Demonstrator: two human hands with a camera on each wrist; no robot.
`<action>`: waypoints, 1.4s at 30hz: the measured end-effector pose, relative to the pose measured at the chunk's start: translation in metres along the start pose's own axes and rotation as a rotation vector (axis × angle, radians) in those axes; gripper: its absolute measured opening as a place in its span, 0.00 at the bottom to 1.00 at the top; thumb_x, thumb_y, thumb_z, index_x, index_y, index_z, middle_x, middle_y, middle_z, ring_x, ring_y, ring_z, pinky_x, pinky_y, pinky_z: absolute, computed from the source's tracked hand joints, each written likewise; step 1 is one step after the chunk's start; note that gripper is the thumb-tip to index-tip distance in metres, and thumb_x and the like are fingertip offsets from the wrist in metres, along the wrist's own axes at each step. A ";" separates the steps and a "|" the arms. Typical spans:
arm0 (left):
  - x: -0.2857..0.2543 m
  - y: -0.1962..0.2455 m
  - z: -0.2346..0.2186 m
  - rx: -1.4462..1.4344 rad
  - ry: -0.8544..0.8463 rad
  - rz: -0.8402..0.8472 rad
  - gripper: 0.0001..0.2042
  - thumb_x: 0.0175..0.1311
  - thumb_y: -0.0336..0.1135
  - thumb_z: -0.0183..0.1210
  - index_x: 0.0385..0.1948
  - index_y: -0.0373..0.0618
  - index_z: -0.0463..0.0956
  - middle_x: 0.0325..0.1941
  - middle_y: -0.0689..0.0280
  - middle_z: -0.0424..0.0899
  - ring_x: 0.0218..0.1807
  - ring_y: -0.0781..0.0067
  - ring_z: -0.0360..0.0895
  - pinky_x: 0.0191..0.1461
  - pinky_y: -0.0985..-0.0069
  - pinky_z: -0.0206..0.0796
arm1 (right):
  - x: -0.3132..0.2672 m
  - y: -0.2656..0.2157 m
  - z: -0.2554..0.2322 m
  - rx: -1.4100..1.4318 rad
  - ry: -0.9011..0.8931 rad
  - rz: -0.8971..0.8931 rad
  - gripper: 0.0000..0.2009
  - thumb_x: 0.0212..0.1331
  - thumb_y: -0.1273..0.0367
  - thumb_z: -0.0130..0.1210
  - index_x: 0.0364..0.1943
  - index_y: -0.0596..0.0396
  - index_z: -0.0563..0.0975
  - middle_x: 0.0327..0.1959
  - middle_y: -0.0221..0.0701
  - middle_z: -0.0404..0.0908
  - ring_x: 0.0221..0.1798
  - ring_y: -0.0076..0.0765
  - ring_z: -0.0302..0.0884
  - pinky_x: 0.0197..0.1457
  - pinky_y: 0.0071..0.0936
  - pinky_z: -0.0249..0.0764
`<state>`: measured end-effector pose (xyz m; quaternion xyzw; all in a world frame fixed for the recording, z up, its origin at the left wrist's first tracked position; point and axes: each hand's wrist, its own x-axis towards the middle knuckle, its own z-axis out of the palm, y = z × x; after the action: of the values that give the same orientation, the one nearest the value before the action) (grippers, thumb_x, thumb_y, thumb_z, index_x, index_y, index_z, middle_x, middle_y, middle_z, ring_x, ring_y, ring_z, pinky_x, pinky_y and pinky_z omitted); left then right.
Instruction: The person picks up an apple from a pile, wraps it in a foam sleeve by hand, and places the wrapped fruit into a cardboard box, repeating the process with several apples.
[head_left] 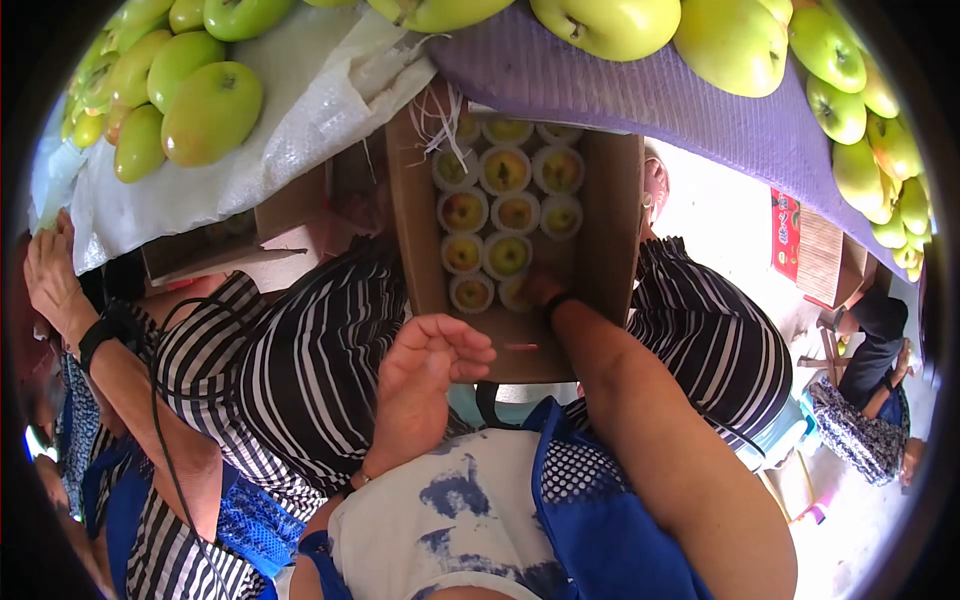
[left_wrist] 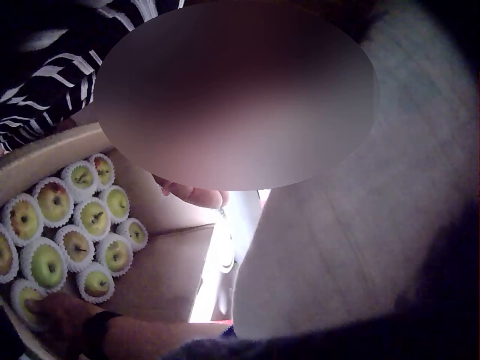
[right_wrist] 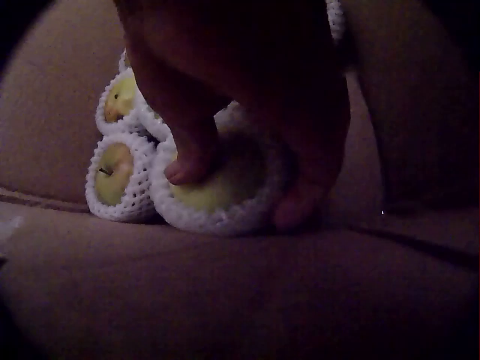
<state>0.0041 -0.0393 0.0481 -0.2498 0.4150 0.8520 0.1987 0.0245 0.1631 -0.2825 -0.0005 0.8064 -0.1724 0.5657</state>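
Observation:
A cardboard box (head_left: 610,200) stands between the person's knees, holding rows of yellow-green apples (head_left: 505,170) in white foam nets. Down in the box's near part, the right hand (right_wrist: 247,75) grips a netted apple (right_wrist: 217,191), thumb and fingers on either side of it. Beside this apple sits another netted apple (right_wrist: 112,176), close to the box wall. Palm up and fingers loosely bent, the left hand (head_left: 420,375) holds nothing just outside the box's near left corner. A blurred oval hides much of the left wrist view; a few left fingers (left_wrist: 195,196) show beneath it.
Large piles of bare green apples (head_left: 210,110) lie on white sheeting (head_left: 310,90) and purple padding (head_left: 560,80) beyond the box. Another person's arm (head_left: 150,400) is at the left. A red carton (head_left: 785,235) and a seated person (head_left: 870,400) are at the right.

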 end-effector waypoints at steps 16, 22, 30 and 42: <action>-0.014 -0.014 0.021 0.106 -0.039 -0.169 0.10 0.65 0.38 0.45 0.39 0.43 0.69 0.35 0.62 0.77 0.37 0.72 0.76 0.42 0.77 0.67 | -0.057 -0.051 -0.100 -0.051 0.320 -0.069 0.18 0.47 0.63 0.56 0.43 0.55 0.76 0.47 0.42 0.75 0.52 0.46 0.72 0.52 0.36 0.70; -0.014 -0.026 0.024 0.172 -0.066 -0.203 0.10 0.63 0.40 0.47 0.36 0.45 0.70 0.33 0.64 0.77 0.35 0.73 0.76 0.39 0.78 0.68 | -0.095 -0.073 -0.145 -0.439 0.437 -0.303 0.10 0.46 0.66 0.52 0.29 0.56 0.79 0.34 0.43 0.78 0.40 0.47 0.77 0.43 0.37 0.73; -0.014 -0.035 0.021 0.236 -0.091 -0.197 0.10 0.62 0.41 0.48 0.35 0.45 0.70 0.32 0.64 0.77 0.33 0.73 0.76 0.37 0.77 0.68 | -0.145 -0.066 -0.148 -0.458 0.512 -0.415 0.07 0.40 0.69 0.53 0.21 0.58 0.79 0.26 0.45 0.79 0.33 0.50 0.78 0.37 0.38 0.74; -0.010 -0.047 0.017 0.155 -0.144 -0.170 0.11 0.63 0.41 0.46 0.31 0.44 0.71 0.30 0.64 0.77 0.30 0.71 0.76 0.33 0.76 0.69 | -0.306 -0.131 -0.228 -0.140 0.771 -0.564 0.14 0.44 0.61 0.58 0.25 0.60 0.77 0.28 0.47 0.77 0.37 0.53 0.75 0.41 0.40 0.71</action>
<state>0.0335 0.0006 0.0344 -0.2061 0.4415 0.8133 0.3180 -0.0987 0.1629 0.1011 -0.1931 0.9355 -0.2521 0.1552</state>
